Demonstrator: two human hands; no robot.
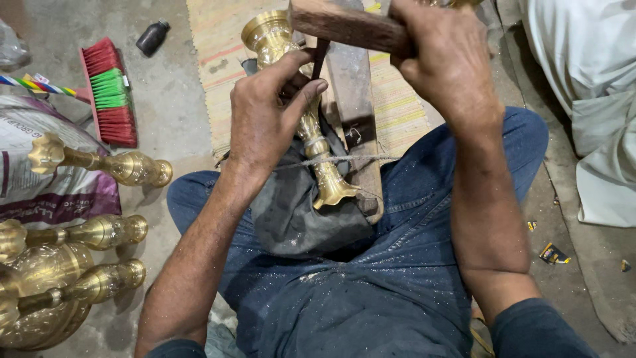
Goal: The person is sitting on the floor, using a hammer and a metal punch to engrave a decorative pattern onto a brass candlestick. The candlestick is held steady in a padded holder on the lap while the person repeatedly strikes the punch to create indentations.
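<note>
- Nearest the camera are the person's blue jeans (391,278), dusted with fine metal specks, the legs spread apart as the person sits on the concrete floor (169,113).
- A dark grey cloth (298,212) lies over the lap, under a brass lamp stand (311,126) that runs from the lap away toward a striped mat (218,46).
- The stand rests beside a wooden block (354,113), and a thin cord (351,158) crosses both the stand's stem and the block.
- The left hand (268,116) is curled, its fingers pinching a slim dark chisel (318,59) whose tip meets the upper stem of the brass stand.
- The right hand (447,63) is closed tight around the handle of a wooden mallet (344,25), held above the top of the chisel.
- At the left, three more brass stands (99,232) lie on their sides on the floor, well apart from the hands, next to a printed sack (46,179).
- Farther off lie a red and green brush (109,93) and a small dark bottle (152,38).
- White cloth (589,86) sits at the right edge.
</note>
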